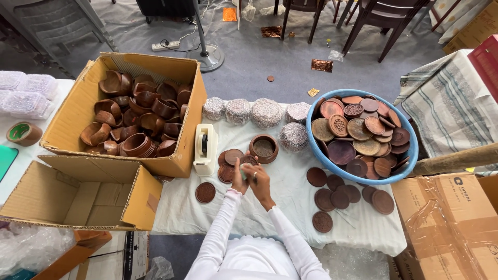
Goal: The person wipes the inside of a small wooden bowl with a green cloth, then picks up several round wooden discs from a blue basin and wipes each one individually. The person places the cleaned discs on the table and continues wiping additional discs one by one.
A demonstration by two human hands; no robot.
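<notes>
White cloth-covered table [270, 207], both hands [249, 176] pinching 1 small pale piece above round carved wooden lids [231, 163].

Dark matt wooden lids [358, 129] fill a glossy blue plastic basin [316, 150]; smooth brown wooden bowls [137, 111] sit in a matt cardboard box [72, 111], on white cloth [280, 202].

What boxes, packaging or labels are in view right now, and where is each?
Open brown carton, table's left: full of dark wooden bowls.
Empty open carton, nearer left: plain brown.
Carton, lower right: brown under clear film, small dark printed label.
Bubble-wrapped bundles, behind the hands: round, silvery.
Clear plastic containers, far left.
</notes>
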